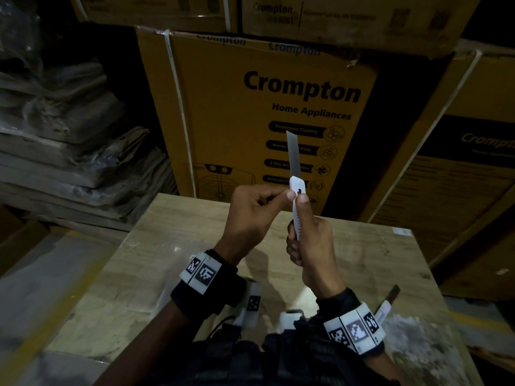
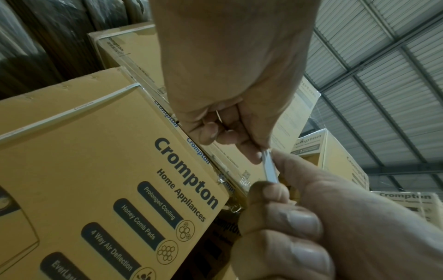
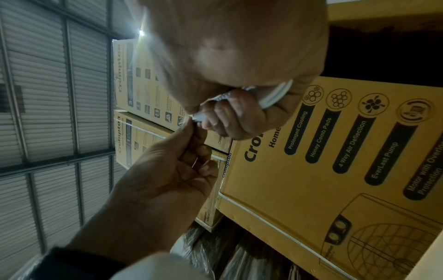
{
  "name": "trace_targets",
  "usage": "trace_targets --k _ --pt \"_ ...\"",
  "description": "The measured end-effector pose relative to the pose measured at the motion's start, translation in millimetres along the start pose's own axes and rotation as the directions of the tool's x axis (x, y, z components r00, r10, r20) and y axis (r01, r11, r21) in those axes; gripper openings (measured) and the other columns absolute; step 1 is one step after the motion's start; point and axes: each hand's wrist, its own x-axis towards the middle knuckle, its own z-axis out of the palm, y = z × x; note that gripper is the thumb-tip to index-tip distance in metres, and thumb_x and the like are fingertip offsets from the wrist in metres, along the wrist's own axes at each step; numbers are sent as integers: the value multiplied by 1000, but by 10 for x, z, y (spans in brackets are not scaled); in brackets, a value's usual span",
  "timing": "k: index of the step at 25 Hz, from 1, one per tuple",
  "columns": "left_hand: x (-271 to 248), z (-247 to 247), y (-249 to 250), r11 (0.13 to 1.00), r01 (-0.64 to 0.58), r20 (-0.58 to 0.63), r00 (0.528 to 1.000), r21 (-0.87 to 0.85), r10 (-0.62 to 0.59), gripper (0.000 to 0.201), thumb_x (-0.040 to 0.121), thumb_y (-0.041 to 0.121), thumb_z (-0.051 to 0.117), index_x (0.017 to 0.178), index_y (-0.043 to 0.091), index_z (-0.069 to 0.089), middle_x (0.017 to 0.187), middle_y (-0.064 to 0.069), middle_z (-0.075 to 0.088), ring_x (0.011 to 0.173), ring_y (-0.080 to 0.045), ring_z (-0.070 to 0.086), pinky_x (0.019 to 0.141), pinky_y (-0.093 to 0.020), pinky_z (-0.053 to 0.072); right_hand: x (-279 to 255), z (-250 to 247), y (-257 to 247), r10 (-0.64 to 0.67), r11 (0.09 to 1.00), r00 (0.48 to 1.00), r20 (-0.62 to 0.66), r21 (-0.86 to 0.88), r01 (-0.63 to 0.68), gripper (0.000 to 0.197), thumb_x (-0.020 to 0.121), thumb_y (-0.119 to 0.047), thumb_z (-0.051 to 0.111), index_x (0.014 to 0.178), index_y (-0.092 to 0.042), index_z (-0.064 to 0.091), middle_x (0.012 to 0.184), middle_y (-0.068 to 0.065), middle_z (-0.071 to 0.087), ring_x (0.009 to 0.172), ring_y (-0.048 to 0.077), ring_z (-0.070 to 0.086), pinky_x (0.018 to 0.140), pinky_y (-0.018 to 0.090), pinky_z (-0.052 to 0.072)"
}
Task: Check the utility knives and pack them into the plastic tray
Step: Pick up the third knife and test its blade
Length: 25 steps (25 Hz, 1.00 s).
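My right hand (image 1: 312,246) grips the upright utility knife (image 1: 296,207), blade (image 1: 292,154) pointing away, while my left hand (image 1: 248,218) fingers pinch its top.

Utility knife (image 1: 296,203): white plastic body, notched slider track along its edge, held roughly upright above the bench (image 1: 362,246). Steel blade (image 1: 292,154) run far out, angled tip uppermost, tilting slightly left. A second knife (image 1: 386,305) lies on the bench, nearer and to the right of the held one: white body, dark blade extended, partly hidden.
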Motion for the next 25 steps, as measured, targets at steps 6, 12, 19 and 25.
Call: trace_targets --k 6,12,19,25 --pt "111 24 167 999 7 -33 999 -36 -8 14 93 5 70 102 12 78 93 6 79 90 -10 77 77 -23 58 65 19 -166 -105 994 994 9 7 105 67 98 -58 49 53 -9 45 40 0 33 33 14 28 40 20 21" --pt "191 47 206 1000 -5 -46 999 -28 4 13 94 9 70 103 10 80 96 3 81 90 -14 77 79 -38 62 89 63 -212 -132 990 988 -75 42 135 63 99 -53 52 55 -8 49 42 2 34 33 14 28 40 21 23" --pt "192 24 177 998 12 1 1000 -62 -12 14 94 4 69 102 12 78 87 10 79 84 -8 77 71 -19 58 -70 105 -119 -88 991 996 9 101 87 55 99 -58 43 69 -13 53 51 3 40 42 15 36 42 21 27" --pt "102 -32 49 996 27 11 1000 -90 -26 12 95 6 69 99 9 80 88 -11 80 81 -45 71 66 -56 55 -175 130 8 -57 993 998 -17 102 59 54 101 -57 41 80 -10 59 53 5 46 41 17 40 44 25 30"
